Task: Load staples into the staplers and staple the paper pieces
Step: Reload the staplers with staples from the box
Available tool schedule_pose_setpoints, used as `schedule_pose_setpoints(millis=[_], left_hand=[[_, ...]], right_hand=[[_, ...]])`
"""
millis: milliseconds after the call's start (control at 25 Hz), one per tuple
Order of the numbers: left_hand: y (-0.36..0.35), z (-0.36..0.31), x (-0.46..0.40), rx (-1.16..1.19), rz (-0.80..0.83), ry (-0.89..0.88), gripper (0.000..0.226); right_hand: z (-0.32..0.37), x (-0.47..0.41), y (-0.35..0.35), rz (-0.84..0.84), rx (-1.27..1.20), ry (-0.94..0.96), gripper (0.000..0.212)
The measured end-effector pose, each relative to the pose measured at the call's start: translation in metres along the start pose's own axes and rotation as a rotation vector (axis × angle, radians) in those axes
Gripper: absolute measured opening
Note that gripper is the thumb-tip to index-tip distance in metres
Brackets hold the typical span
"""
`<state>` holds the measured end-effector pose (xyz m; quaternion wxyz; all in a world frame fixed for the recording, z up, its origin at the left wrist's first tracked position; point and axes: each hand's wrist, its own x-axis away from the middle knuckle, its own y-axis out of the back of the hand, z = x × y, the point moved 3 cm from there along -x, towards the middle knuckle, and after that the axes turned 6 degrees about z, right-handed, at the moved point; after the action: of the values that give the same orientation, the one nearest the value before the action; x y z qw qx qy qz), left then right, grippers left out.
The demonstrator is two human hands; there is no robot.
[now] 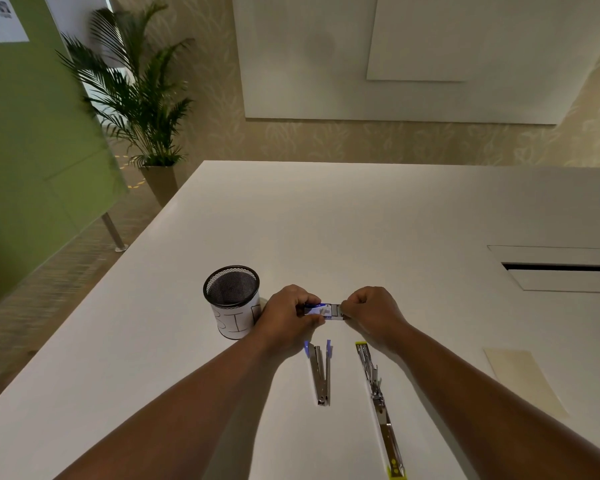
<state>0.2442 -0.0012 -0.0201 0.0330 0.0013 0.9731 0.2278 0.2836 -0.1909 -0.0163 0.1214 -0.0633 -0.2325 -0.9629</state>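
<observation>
Both my hands meet over the white table [378, 216] on a small blue and white staple box [323, 311]. My left hand [288, 315] grips its left end. My right hand [371, 313] pinches the inner tray at its right end, which sticks out a little. Nearer to me lie two opened staplers: a small blue-tipped stapler [320, 372], folded open in a narrow V, and to its right a long yellow-trimmed stapler [378, 403] spread out flat. A cream paper piece [523, 379] rests on the table to the right.
A black mesh cup [232, 299] with a white paper label stands just left of my left hand. A cable hatch [561, 268] is set into the table at far right. A potted palm [142, 109] and a green partition [32, 150] stand beyond the table's left edge.
</observation>
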Motion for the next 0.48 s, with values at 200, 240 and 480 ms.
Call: schedule_pose_setpoints(millis=[200,240,480], left_hand=[[0.002,-0.002,-0.001,-0.036,0.006,0.003,0.023],[0.002,-0.001,0.0,-0.025,0.004,0.005,0.025],[0.001,0.002,-0.001,-0.019,0.002,0.013,0.025]], right_hand=[[0.0,0.014,0.002,0.149,0.054,0.146,0.018],[-0.001,0.015,0.002,0.143,0.058,0.149,0.017],[-0.004,0.008,0.012,0.101,-0.235,0.056,0.022]])
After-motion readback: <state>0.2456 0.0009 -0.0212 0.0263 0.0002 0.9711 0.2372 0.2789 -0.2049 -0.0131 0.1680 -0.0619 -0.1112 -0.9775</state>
